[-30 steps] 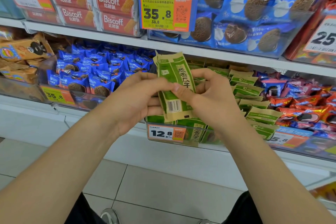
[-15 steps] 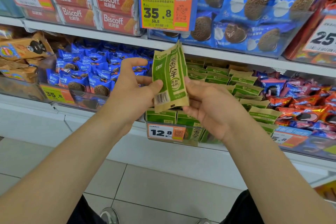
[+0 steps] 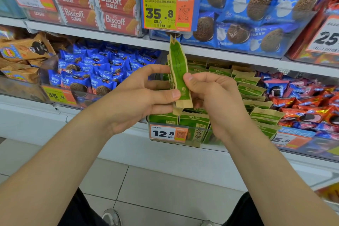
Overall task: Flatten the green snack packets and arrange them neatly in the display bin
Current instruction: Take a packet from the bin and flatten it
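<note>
**Operator:** What has just changed in my grip?

**Observer:** You have turned the packet. Your left hand (image 3: 139, 97) pinches the narrow green-and-tan paper snack packet (image 3: 177, 71) between thumb and fingers on one face, and your right hand (image 3: 211, 95) pinches it from the other. It stands upright and nearly edge-on to you. Half a second ago its printed face was towards you and your fingers were looser around it. A second ago you held it flat-on with both thumbs on the front.

**Operator:** Is it flat, then?

**Observer:** Seen side-on it looks slim and pressed, so I judge the flattening of this one about finished. A tan edge behind it may be a second packet, but I cannot tell.

**Operator:** And where does it sit relative to the bin?

**Observer:** You hold it in the air just above the front of the clear plastic display bin (image 3: 203, 135), the one with the orange-and-white 12.8 price tag (image 3: 168, 133). It is not in the bin yet. Behind it, the rows of matching green packets (image 3: 245, 90) lie partly tilted, so arranging remains. The bin itself has not shifted.
</note>
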`<action>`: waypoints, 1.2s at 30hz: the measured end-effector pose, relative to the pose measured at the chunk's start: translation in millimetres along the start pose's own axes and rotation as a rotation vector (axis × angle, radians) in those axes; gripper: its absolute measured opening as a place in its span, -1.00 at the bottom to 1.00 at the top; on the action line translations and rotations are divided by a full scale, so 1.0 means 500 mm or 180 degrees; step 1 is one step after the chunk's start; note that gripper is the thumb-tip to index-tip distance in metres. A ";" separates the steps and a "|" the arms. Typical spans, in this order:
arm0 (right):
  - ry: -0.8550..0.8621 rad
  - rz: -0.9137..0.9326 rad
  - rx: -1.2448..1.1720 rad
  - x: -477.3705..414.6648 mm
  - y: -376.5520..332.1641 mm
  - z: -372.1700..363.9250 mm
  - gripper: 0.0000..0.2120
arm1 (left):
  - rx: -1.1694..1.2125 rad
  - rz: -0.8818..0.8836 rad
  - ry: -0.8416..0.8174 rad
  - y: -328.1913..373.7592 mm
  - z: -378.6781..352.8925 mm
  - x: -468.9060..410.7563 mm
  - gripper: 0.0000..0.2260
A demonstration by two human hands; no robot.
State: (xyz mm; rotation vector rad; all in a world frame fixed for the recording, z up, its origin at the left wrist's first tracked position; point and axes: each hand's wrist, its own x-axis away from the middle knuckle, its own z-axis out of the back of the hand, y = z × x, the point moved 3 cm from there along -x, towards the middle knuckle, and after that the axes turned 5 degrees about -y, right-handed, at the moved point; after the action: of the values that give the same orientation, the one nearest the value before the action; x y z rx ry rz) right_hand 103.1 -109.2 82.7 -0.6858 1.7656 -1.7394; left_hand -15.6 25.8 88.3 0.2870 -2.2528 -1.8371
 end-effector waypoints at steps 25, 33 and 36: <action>-0.0422 0.0110 0.0917 -0.011 0.007 -0.016 -0.66 | -0.2124 -0.0828 0.0805 -0.027 -0.005 -0.017 -0.75; -0.0694 -0.0246 0.0230 -0.007 0.005 -0.009 -0.76 | -0.1672 -0.0685 0.0663 -0.021 -0.005 -0.013 -0.74; -0.1352 -0.0063 -0.0162 -0.005 -0.007 0.001 -0.66 | -0.1377 -0.0450 0.0463 -0.010 0.000 -0.007 -0.74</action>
State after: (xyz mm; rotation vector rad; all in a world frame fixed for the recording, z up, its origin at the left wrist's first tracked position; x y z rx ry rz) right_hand 104.9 -107.8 86.3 -1.0127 1.5133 -1.4324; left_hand -12.4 25.8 83.2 0.4916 -1.7229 -2.2319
